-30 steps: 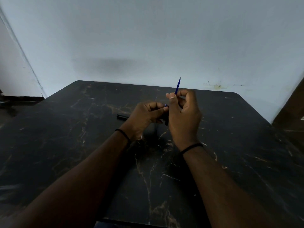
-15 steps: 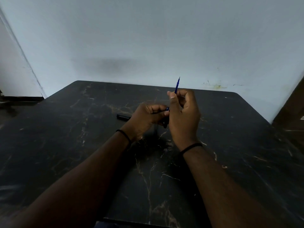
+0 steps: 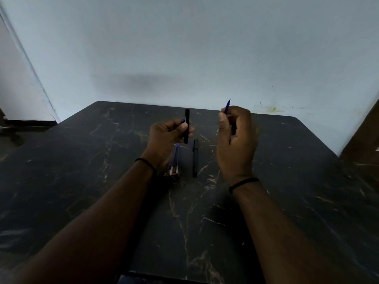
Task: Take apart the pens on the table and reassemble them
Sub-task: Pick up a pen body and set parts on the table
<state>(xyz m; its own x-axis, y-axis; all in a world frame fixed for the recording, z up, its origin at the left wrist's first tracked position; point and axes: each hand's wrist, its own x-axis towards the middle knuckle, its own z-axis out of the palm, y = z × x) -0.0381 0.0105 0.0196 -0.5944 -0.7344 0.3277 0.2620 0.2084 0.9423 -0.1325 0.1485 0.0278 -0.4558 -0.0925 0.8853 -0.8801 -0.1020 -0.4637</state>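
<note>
Hands hover apart above the dark marble table (image 3: 287,181). Left hand (image 3: 166,138) grips an upright black pen barrel (image 3: 186,128), a small blue piece at its thumb. Right hand (image 3: 235,144), at 3 o'clock from it, pinches a blue refill (image 3: 227,105). Between the wrists lie another black barrel (image 3: 195,158) and two blue refills (image 3: 174,158).

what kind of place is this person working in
Probably a plain indoor room, perhaps at home: a dark marble-patterned table pushed against a bare pale wall, with a doorway edge at left.
</note>
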